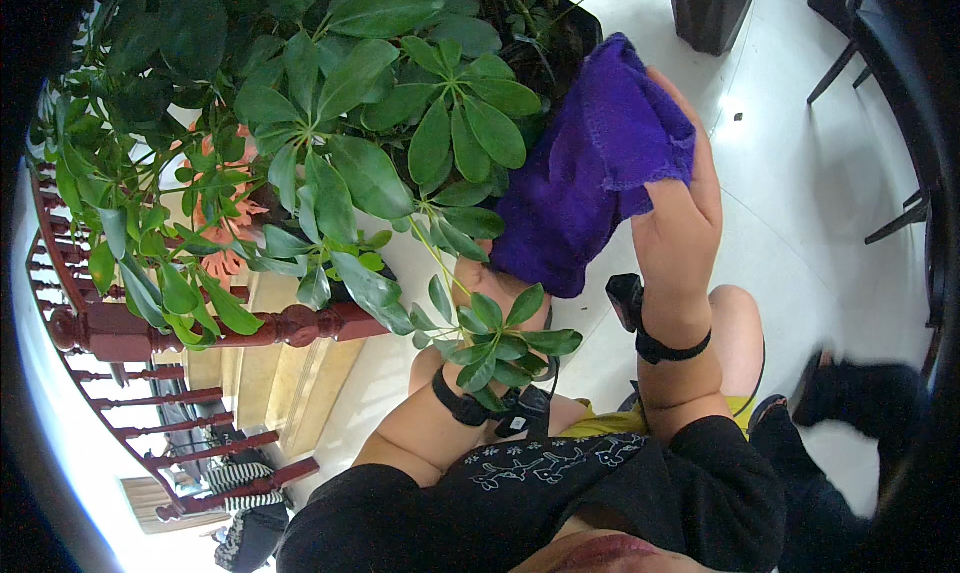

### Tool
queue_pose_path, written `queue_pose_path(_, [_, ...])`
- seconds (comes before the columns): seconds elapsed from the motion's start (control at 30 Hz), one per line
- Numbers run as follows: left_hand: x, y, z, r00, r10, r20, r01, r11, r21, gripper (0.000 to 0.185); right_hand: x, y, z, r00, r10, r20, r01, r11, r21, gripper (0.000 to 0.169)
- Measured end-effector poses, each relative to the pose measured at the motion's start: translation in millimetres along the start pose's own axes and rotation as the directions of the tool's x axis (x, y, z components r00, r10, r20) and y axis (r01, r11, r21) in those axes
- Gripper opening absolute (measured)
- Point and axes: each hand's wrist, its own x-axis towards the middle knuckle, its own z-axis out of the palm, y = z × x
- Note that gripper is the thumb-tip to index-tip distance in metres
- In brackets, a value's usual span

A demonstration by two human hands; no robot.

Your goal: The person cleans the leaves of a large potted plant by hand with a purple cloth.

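A purple cloth (592, 153) spans the space between my two hands, beside a leafy umbrella plant (457, 92). At its right edge my right hand (682, 205) grips the cloth, with some fingers hidden under its folds. My left hand (506, 288) is at the cloth's lower left end; leaves and cloth cover most of its fingers. A small spray of leaves (495, 340) hangs over my left wrist. Both wrists wear black straps with small devices. Part of a dark pot (581, 29) shows behind the cloth.
Left of the plant stands a dark red wooden railing (300, 325) beside beige steps (300, 393). Another dark planter (712, 10) stands on the glossy pale floor (780, 175). Dark chair legs (832, 70) are at right. A person's dark-clothed leg (795, 460) shows at lower right.
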Motion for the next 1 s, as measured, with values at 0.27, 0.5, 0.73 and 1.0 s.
queue_pose_path(0.27, [10.2,17.4,30.6,0.99,-0.025,0.136,0.01,0.993,0.114,0.056,1.9,6.8,9.6,0.994,0.011,0.107,0.005,0.988,-0.152,0.046])
queue_pose_path(0.5, [13.4,13.3,37.5,0.966,-0.003,0.258,-0.057,0.973,0.224,0.061,-2.4,6.8,4.6,0.977,0.069,0.202,-0.002,0.949,-0.316,0.036])
queue_pose_path(0.73, [18.5,12.7,30.3,0.944,-0.126,0.304,0.056,0.972,0.23,0.065,-3.3,-2.0,17.3,0.896,0.01,0.445,0.385,0.483,-0.787,0.033])
queue_pose_path(1.0, [21.3,4.2,42.7,0.955,-0.177,0.237,0.126,0.968,0.218,0.059,-8.8,-5.7,0.2,0.996,-0.053,0.07,0.084,0.814,-0.575,0.045])
